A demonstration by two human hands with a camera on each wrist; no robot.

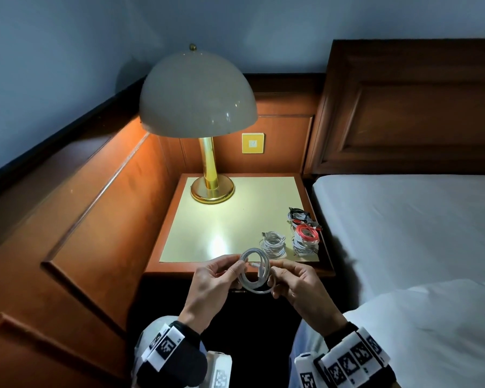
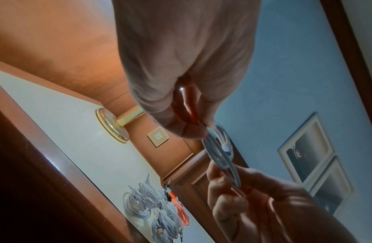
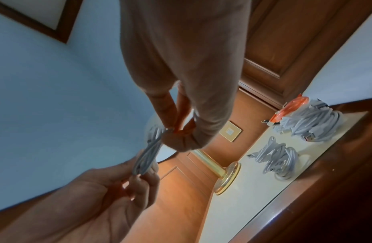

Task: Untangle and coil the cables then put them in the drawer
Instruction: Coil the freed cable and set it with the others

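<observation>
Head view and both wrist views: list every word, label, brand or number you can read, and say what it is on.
No readable text in any view.
Wall plate: a small mark at its centre, too small to read.
Wrist bands: black-and-white coded squares only, no letters or numbers.
Framed pictures: too blurred to tell.

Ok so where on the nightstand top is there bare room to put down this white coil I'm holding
The bare patch is the pale nightstand top between the brass lamp base and the near edge, left of the small white cable bundle. The right side is crowded: the red cable coil atop white ones, and the black-and-red cable bundle behind.
</observation>
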